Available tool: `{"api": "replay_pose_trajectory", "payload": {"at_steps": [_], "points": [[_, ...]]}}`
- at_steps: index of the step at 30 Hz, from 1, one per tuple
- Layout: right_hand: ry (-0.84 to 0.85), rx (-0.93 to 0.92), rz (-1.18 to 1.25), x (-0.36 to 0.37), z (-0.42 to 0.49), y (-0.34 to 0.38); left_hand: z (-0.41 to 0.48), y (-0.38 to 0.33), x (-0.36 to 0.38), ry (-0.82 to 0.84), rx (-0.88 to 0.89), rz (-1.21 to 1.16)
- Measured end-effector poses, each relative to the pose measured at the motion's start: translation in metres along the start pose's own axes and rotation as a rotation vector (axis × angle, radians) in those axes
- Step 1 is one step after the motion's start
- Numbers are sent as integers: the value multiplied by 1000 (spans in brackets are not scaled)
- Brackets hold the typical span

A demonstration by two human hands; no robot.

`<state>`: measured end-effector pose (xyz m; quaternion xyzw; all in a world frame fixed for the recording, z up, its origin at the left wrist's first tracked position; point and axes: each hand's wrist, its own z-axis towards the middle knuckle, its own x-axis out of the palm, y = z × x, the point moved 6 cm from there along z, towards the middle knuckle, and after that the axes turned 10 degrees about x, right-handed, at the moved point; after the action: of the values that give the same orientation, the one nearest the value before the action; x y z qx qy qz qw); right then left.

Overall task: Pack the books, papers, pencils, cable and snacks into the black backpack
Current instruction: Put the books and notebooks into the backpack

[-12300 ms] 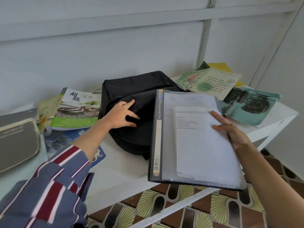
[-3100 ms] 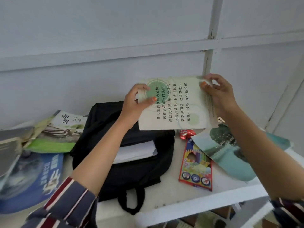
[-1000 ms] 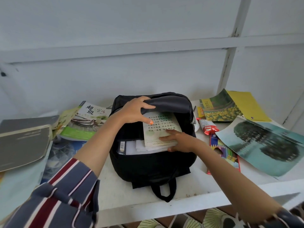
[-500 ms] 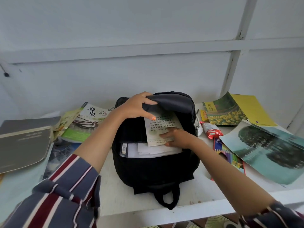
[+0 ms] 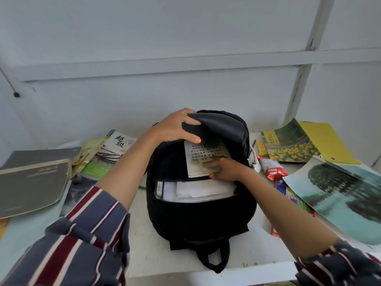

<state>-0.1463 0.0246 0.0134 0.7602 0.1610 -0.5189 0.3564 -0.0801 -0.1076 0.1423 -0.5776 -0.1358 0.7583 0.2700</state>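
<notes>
Black fabric fills the middle of the frame: the backpack (image 5: 201, 215) lies on the white surface (image 5: 148, 254) with its mouth open. The left hand (image 5: 175, 126) grips the top flap, fingers curled over its edge, holding it up. The right hand (image 5: 223, 169) reaches into the opening, its fingers lying against a green-and-white booklet (image 5: 203, 155) half inside; whether they pinch it or only press cannot be told. Below the booklet a folder with white papers (image 5: 198, 190) sits in the bag. At right lie a red snack packet (image 5: 272, 169), a pencil box (image 5: 292, 195), a yellow book (image 5: 305, 143) and a teal book (image 5: 346, 199). At left lie a grey book (image 5: 31, 182) and a white-and-green book (image 5: 111, 151).
</notes>
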Motion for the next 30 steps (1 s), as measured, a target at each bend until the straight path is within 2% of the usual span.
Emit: {"api": "replay_pose_trajectory", "payload": {"at_steps": [3,10,17,30], "points": [[-30,-6,19,2,2,2,1,1,0,3,-1,-9],[27,24,-27,9,14,-2,1,3,2,5,-12,-16],[74,60,28,5,26,-2,-1,5,2,4,-14,-19],[-16,63,10,3,36,-2,-3,8,2,26,-34,-25]]}}
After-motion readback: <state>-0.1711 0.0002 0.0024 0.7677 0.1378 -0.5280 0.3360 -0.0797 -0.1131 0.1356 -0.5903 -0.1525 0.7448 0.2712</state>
